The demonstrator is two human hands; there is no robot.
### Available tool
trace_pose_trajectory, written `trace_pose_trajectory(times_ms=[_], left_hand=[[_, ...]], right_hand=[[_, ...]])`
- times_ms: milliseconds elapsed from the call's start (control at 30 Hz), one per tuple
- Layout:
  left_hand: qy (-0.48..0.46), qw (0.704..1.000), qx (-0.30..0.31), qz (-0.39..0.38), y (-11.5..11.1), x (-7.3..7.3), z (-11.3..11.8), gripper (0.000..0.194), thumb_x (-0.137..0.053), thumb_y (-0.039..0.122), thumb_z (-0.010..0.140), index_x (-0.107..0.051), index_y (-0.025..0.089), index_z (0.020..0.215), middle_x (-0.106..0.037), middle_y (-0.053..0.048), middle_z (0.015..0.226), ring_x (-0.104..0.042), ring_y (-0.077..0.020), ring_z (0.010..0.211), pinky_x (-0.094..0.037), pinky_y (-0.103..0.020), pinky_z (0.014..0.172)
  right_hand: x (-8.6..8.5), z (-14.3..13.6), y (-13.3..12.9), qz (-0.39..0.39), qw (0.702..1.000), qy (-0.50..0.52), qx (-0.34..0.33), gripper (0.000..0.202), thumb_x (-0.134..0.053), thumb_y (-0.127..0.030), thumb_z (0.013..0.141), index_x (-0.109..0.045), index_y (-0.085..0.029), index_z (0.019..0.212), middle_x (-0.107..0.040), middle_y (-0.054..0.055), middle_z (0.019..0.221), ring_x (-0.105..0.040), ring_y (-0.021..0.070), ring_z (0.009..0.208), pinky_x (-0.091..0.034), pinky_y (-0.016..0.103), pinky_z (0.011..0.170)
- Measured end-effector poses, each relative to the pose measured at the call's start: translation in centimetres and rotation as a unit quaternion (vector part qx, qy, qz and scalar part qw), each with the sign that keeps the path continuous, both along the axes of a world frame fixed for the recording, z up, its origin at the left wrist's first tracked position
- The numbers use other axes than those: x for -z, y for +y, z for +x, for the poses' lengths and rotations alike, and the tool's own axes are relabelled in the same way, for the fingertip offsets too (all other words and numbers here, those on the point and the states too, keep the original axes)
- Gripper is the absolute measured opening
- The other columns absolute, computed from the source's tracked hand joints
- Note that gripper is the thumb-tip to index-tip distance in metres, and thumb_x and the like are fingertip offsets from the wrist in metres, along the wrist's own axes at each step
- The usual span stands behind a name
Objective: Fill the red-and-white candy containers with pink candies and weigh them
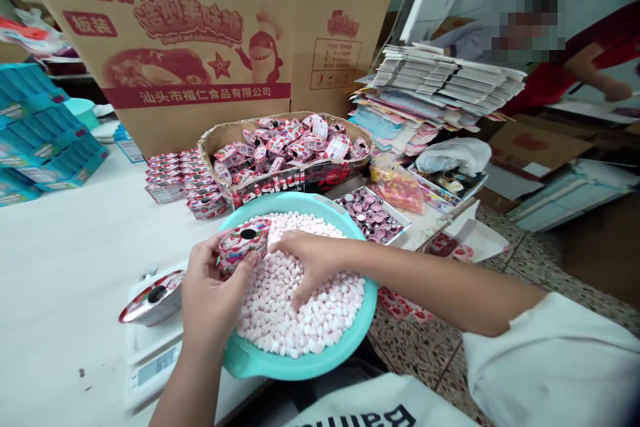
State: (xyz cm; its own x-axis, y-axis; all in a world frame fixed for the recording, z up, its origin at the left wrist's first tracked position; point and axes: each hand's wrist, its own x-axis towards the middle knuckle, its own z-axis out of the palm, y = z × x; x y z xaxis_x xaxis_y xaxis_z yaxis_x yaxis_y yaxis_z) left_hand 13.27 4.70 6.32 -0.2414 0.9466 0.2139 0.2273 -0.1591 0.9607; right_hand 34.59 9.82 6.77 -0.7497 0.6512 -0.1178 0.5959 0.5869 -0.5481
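Note:
My left hand (213,290) is closed around a small printed candy tin (243,247) with a dark round hole in its top, held over the left rim of a turquoise bowl (369,313). Small pale pink candies (300,320) fill the bowl. Among them my right hand (307,260) reaches down, thumb apart from the fingers; its fingertips are partly hidden beside the tin. Left of my left hand, another tin (167,300) with a hole rests on a white digital scale (137,390), whose lit display is partly legible.
Behind the bowl stands a cut-down carton (285,177) heaped with similar tins, with stacked tins (173,180) at its left. A tray of round caps (387,210) lies to the right. A big cardboard box (210,107) rises behind; a person (590,67) is at the far right.

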Motion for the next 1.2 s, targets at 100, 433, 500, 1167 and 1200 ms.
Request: trace_pose_trajectory(times_ms=[100,433,500,1167,1200], left_hand=[[-0.056,0.996,0.061,-0.037,0.4,0.3,0.0,0.053,-0.079,0.041,0.074,-0.053,0.022,0.116,-0.068,-0.004,0.101,-0.068,-0.0188,0.087,-0.054,-0.028,0.075],[0.11,0.99,0.092,0.0,0.6,0.4,0.2,0.049,-0.069,0.029,0.071,-0.066,0.022,0.119,-0.065,-0.007,0.119,-0.062,-0.0261,0.115,-0.049,-0.04,0.101],[0.136,0.987,0.086,0.015,0.6,0.4,0.1,0.041,-0.068,0.03,0.071,-0.07,0.021,0.111,-0.066,-0.007,0.116,-0.063,-0.0268,0.112,-0.05,-0.041,0.099],[0.131,0.975,0.18,0.004,-0.4,-0.9,0.6,0.036,-0.06,0.017,0.079,-0.065,0.025,0.114,-0.071,-0.003,0.115,-0.066,-0.0226,0.106,-0.051,-0.036,0.094],[0.131,0.974,0.184,0.004,-0.4,-0.9,0.6,0.035,-0.06,0.017,0.08,-0.065,0.024,0.114,-0.071,-0.003,0.115,-0.066,-0.0226,0.105,-0.05,-0.037,0.094]], right_hand=[[0.2,-0.1,0.0,-0.004,1.0,0.015,0.011,0.101,-0.089,-0.057,0.053,-0.053,-0.019,0.14,-0.059,0.016,0.135,-0.055,0.0355,0.123,-0.043,0.046,0.105],[1.2,-1.4,0.2,-0.149,0.96,0.149,0.182,0.053,-0.081,-0.008,0.044,-0.075,-0.018,0.096,-0.075,0.0,0.09,-0.067,0.0246,0.089,-0.051,0.029,0.075],[1.4,-1.6,0.2,-0.183,0.927,0.215,0.246,0.043,-0.078,-0.008,0.043,-0.074,-0.017,0.085,-0.072,-0.002,0.079,-0.065,0.0207,0.078,-0.05,0.028,0.068],[-4.7,-8.8,-0.5,-0.244,0.593,0.667,0.38,0.039,-0.083,-0.023,0.056,-0.049,-0.022,0.074,-0.054,-0.01,0.057,-0.052,0.0085,0.055,-0.038,0.019,0.051],[-4.6,-8.8,-0.5,-0.243,0.585,0.672,0.384,0.04,-0.084,-0.022,0.055,-0.049,-0.022,0.074,-0.054,-0.01,0.058,-0.053,0.0086,0.056,-0.039,0.019,0.052]])
